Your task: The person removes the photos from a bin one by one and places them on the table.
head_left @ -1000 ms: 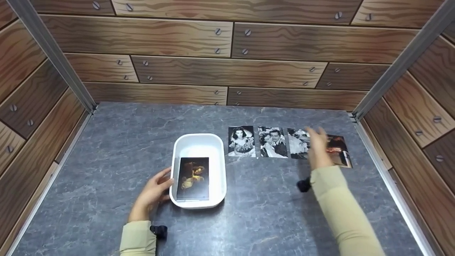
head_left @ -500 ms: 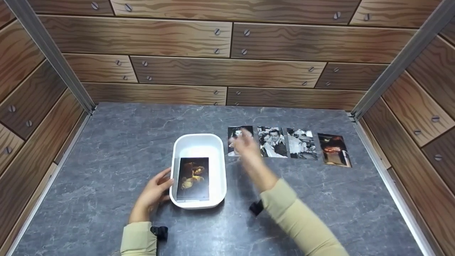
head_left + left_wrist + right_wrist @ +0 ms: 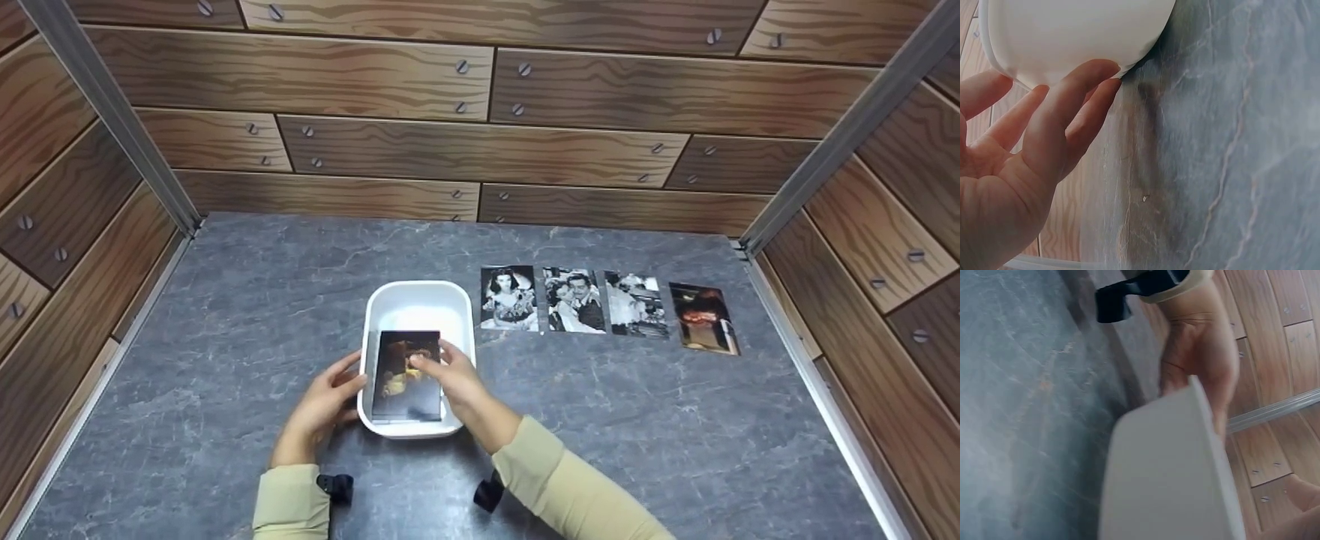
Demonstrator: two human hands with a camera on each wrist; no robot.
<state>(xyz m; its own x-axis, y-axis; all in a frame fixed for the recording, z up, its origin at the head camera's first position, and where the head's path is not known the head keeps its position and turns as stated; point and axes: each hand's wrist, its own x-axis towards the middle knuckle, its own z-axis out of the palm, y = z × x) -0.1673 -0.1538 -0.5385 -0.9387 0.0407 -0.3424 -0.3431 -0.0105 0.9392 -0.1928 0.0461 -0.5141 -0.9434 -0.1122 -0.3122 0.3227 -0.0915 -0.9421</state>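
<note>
Photo [image 3: 406, 375]: lies in white tub [image 3: 420, 300]; thin, light, bendy, likely slick; best lifted by an edge.
My right hand [image 3: 459, 386]: fingers relaxed, resting on it.
My left hand [image 3: 319, 412]: straight fingers steady the tub's wall.

Both arms wear long pale khaki sleeves [image 3: 289, 501] that end at the wrists. A small black device [image 3: 335, 487] is strapped under each wrist. The hands are bare.

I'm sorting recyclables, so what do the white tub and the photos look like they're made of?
Tub: probably plastic, smooth with a slight sheen, rounded moulded corners. Photos: probably glossy printed paper or card, thin and flat on the tabletop.
</note>
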